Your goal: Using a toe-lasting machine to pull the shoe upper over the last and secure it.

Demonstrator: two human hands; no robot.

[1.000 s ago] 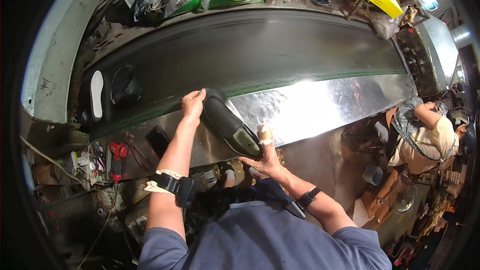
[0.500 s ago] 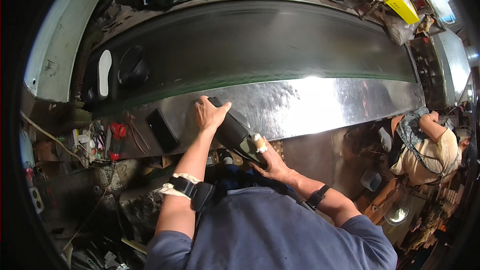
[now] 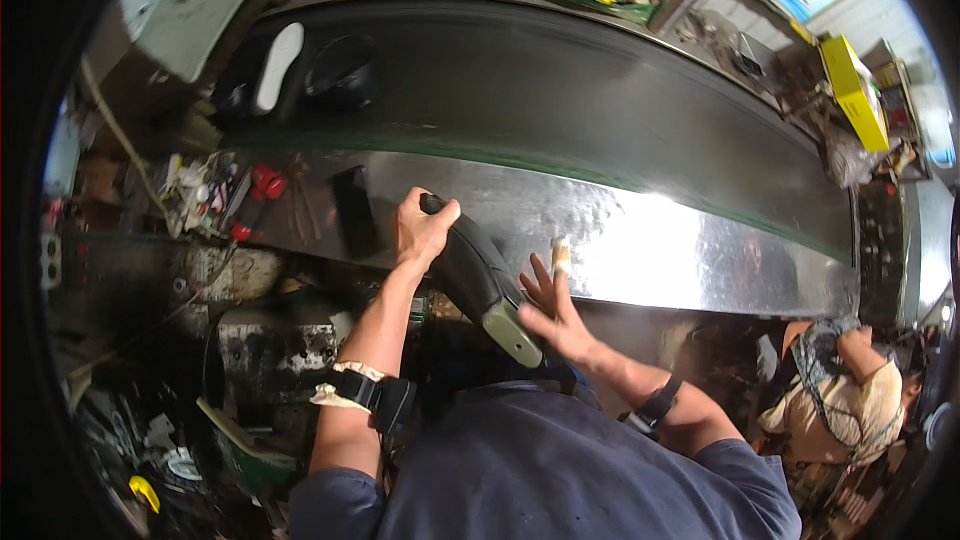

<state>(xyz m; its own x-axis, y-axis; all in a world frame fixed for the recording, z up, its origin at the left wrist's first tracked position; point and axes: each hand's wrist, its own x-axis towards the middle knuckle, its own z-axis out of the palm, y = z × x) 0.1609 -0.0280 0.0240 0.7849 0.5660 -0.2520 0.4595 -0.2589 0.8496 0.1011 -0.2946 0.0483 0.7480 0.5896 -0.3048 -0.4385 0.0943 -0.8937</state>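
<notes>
In front of my body is a black shoe upper stretched over an olive-green shoe last, slanting from upper left to lower right. My left hand is closed round the upper's far end, thumb on the right side. My right hand has its fingers spread, just right of the last's green end. The thumb is close to that end; whether it touches I cannot tell. A whitish-yellow wrap covers one of its fingertips. Left of my left hand, a flat black rectangular thing lies on the metal ledge.
Beyond the ledge runs a dark belt carrying a white shoe sole and a black rounded item. Red-handled tools lie at the ledge's left end. Another person is at the right. A yellow box stands far right.
My right hand has let go of the last's end and spread its fingers. The shoe has turned, showing more of the green last. The whole view has tilted.
</notes>
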